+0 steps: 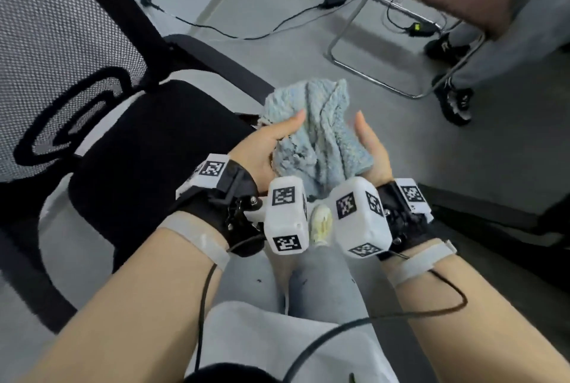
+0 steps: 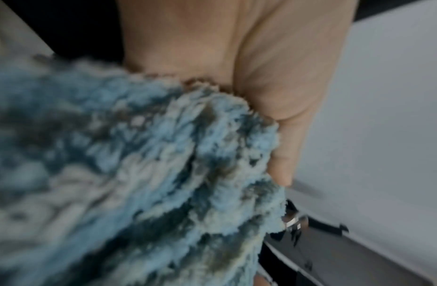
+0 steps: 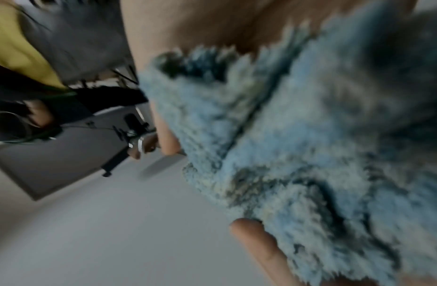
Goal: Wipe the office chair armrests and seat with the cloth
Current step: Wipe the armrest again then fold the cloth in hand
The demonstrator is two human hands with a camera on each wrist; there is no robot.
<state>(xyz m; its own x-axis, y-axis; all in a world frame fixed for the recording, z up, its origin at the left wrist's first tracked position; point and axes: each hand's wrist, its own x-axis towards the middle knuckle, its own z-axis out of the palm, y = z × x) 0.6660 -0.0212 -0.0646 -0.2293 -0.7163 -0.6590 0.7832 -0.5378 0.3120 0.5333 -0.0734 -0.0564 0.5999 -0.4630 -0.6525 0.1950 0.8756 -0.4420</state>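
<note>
Facing the black office chair (image 1: 129, 148), a person cradles the crumpled blue cloth (image 1: 320, 136) between left hand (image 1: 265, 142) and right hand (image 1: 373, 148), thumbs nearly straight; folding it into a flat pad first should wipe cleaner.

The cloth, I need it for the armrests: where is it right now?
In the head view the cloth sits bunched between the left hand and right hand, held in the air just right of the chair seat.
</note>
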